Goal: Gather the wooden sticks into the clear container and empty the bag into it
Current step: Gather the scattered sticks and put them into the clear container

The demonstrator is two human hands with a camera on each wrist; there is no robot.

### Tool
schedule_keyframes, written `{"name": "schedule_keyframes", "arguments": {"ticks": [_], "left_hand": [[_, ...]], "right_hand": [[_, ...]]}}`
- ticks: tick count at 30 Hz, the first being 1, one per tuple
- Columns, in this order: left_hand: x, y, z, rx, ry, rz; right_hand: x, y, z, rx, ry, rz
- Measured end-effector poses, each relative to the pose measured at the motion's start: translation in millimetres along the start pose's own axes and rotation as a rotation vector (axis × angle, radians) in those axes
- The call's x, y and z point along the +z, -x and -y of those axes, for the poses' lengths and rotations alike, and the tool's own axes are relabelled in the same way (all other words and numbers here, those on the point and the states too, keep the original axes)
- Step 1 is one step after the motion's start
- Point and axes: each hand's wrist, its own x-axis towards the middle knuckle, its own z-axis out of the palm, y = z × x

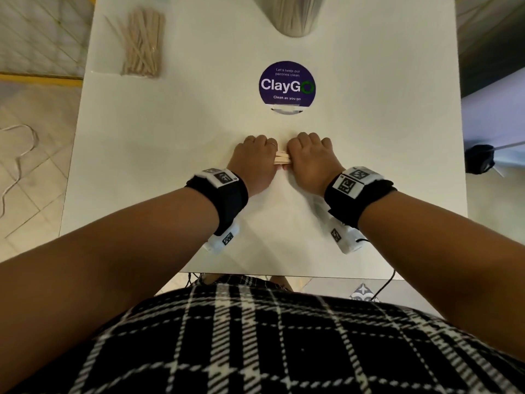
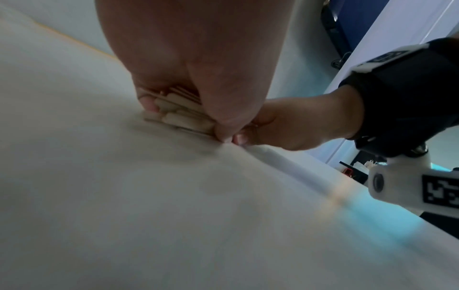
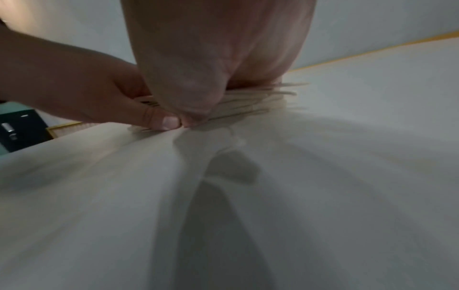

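Note:
A bundle of pale wooden sticks (image 1: 282, 158) lies on the white table (image 1: 176, 155) in front of me, its ends showing in both wrist views (image 2: 178, 115) (image 3: 263, 98). My left hand (image 1: 257, 155) and right hand (image 1: 308, 156) sit side by side over it, fingers curled round the bundle and thumbs meeting low near the table. The clear container (image 1: 289, 15) stands at the far edge with sticks inside. A clear bag of sticks (image 1: 142, 44) lies at the far left corner.
A round purple ClayGo sticker (image 1: 287, 84) sits between my hands and the container. The table's near edge is close to my body. A white cord (image 1: 17, 155) lies on the tiled floor to the left; a dark object (image 1: 480, 163) is beside the right edge.

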Motion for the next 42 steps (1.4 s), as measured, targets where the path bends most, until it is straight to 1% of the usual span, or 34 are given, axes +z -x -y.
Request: {"name": "schedule_keyframes", "arguments": {"ticks": [3,10,14,15,16,17,18,19,20,21,22,23,24,26,27,28,29,30,31,32,33,35,37,39,40,42], "left_hand": [[-4.3,-3.3,-5.9,0.015,-0.078,0.044],[-7.3,-3.0,-6.6,0.121,-0.169,0.088],[-20.6,-6.6,-3.2,0.174,-0.244,0.175],[-24.1,-8.0,-0.5,0.181,-0.245,0.188],[-27.0,-9.6,3.9,0.180,-0.195,0.191],[-32.6,-11.0,9.8,0.175,-0.077,0.202],[-41.0,-12.2,16.6,0.155,0.106,0.221],[-52.1,-13.1,23.1,0.102,0.332,0.236],[-66.2,-14.0,27.2,0.026,0.563,0.219],[-79.3,-15.0,27.4,-0.061,0.744,0.159],[-92.5,-17.1,23.6,-0.137,0.862,0.094],[-102.8,-20.2,16.2,-0.181,0.929,0.055],[-113.1,-22.1,5.6,-0.190,0.968,0.042],[-129.6,-20.5,-17.2,-0.136,1.024,0.033],[-138.1,-19.4,-25.3,-0.118,1.087,-0.015],[-144.2,-18.6,-27.5,-0.136,1.201,-0.078],[-150.6,-16.8,-25.2,-0.190,1.367,-0.135],[-156.9,-18.1,-19.4,-0.252,1.568,-0.163],[-159.3,-18.2,-13.1,-0.312,1.770,-0.142],[-162.0,-20.2,-6.9,-0.370,1.943,-0.075],[-159.8,-20.6,-3.4,-0.430,2.065,0.019],[-156.8,-21.9,-6.9,-0.499,2.157,0.165],[-158.2,-21.1,-19.1,-0.516,2.213,0.229],[-166.9,-22.8,-30.6,-0.532,2.333,0.225],[-170.7,-22.7,-35.8,-0.547,2.380,0.204],[-178.0,-30.3,-38.8,-0.563,2.411,0.167]], "right_hand": [[-0.6,2.7,2.9,-0.055,0.055,0.026],[-1.1,5.2,7.8,-0.071,0.033,0.031],[-3.2,4.4,9.9,-0.069,0.030,0.098],[-7.7,3.2,10.7,-0.081,0.029,0.120],[-13.6,2.3,10.3,-0.085,0.010,0.147],[-20.2,1.0,6.6,-0.052,-0.019,0.155],[-28.2,0.4,0.5,-0.001,-0.059,0.188],[-38.1,1.0,-6.7,0.041,-0.104,0.206],[-48.6,2.6,-14.3,0.073,-0.143,0.227],[-58.1,4.4,-20.1,0.083,-0.176,0.226],[-67.6,5.0,-23.9,0.069,-0.195,0.201],[-76.2,4.1,-24.0,0.032,-0.214,0.170],[-84.9,1.5,-20.6,-0.013,-0.242,0.150],[-102.1,-6.4,-9.8,-0.071,-0.343,0.143],[-114.7,-10.3,-5.3,-0.064,-0.395,0.133],[-125.7,-13.8,-3.4,-0.021,-0.451,0.117],[-138.3,-15.7,-3.7,0.046,-0.530,0.077],[-153.8,-16.6,-5.8,0.121,-0.639,0.028],[-168.3,-15.7,-6.7,0.168,-0.800,-0.033],[-186.9,-16.3,-7.4,0.181,-0.975,-0.120],[-202.5,-16.0,-7.4,0.152,-1.147,-0.205],[-234.1,-20.2,-4.4,0.003,-1.429,-0.357],[-254.1,-27.4,1.7,-0.107,-1.632,-0.431],[-257.8,-35.1,9.5,-0.134,-1.717,-0.429],[-251.4,-36.2,12.9,-0.114,-1.712,-0.413],[-238.6,-39.6,17.5,-0.028,-1.690,-0.395]]}}
